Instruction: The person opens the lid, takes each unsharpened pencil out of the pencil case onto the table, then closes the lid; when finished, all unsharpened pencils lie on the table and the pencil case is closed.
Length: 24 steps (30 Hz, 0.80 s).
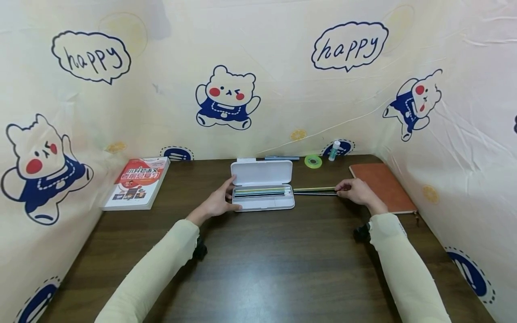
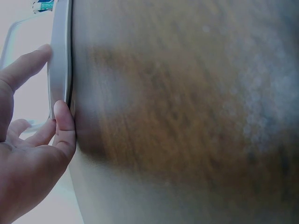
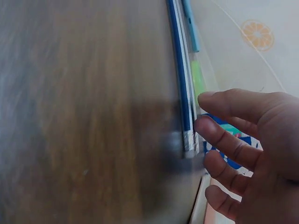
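Note:
A white pencil case point(image 1: 264, 203) lies with its lid point(image 1: 261, 172) up and a row of pencils point(image 1: 258, 193) inside. My left hand point(image 1: 220, 199) grips its left end, thumb at the front corner and the other fingers around the side. Right of the case, a few loose pencils point(image 1: 315, 189) lie side by side, their far ends under my right hand point(image 1: 359, 194). In the right wrist view, a blue pencil point(image 3: 183, 88) with a silvery end runs past the thumb and forefinger. Those fingertips are right at the pencils, with a gap between them and the fingers loosely bent.
At the left back lies a book point(image 1: 137, 184) with a red and white cover. A brown notebook point(image 1: 381, 187) is beyond my right hand. Along the back edge are a blue pen point(image 1: 282, 158), a green roll of tape point(image 1: 313, 161) and a glue stick point(image 1: 334, 150). Printed cloth surrounds the table.

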### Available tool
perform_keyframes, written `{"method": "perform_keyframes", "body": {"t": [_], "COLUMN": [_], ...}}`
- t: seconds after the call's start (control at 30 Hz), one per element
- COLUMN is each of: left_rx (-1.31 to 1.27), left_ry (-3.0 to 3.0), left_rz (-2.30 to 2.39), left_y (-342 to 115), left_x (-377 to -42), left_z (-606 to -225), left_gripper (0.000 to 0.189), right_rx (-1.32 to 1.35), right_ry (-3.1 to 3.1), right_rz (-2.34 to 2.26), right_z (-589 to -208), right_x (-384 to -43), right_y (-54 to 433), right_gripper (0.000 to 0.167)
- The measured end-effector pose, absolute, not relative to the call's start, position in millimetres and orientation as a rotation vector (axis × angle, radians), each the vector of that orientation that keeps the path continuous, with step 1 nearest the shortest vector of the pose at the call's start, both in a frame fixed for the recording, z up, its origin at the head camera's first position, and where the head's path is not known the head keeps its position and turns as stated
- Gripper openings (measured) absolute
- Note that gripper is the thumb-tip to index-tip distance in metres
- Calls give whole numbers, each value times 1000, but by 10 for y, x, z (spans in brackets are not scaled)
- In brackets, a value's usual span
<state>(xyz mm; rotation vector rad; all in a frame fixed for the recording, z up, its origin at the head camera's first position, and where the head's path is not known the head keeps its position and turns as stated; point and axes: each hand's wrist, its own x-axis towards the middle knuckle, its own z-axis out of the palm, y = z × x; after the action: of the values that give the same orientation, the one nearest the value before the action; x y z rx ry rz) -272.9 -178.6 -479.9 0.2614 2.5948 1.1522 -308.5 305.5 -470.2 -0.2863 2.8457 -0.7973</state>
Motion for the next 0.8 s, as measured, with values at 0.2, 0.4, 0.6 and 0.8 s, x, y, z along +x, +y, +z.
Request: {"method": "perform_keyframes", "body": {"t": [0.2,0.4,0.6,0.8], "left_rx": [272,265,268,273], "left_ry": [2592,2594,2599,2596], "left_rz": [1154,1145,1139,1149], "left_y": [-1785,-1781,-1781,-1786], "left_x": [-2729,-2733,-2735,-2724], "left_z": [-4776,-4787,-4805,-4796], "left_gripper": [108,109,108,109], "right_rx": [-342,-421,-474,-498], "right_ry": [2824,2820,2831,2794], "right_rz": [-850,-906,-911,-930], "right_z": [-4639,-4587,-4526,-4484], "right_x": [-3098,-3092,-3069,-3062], "right_y": [2936,2765,2549,2319], "right_gripper": [20,22,23,23]}}
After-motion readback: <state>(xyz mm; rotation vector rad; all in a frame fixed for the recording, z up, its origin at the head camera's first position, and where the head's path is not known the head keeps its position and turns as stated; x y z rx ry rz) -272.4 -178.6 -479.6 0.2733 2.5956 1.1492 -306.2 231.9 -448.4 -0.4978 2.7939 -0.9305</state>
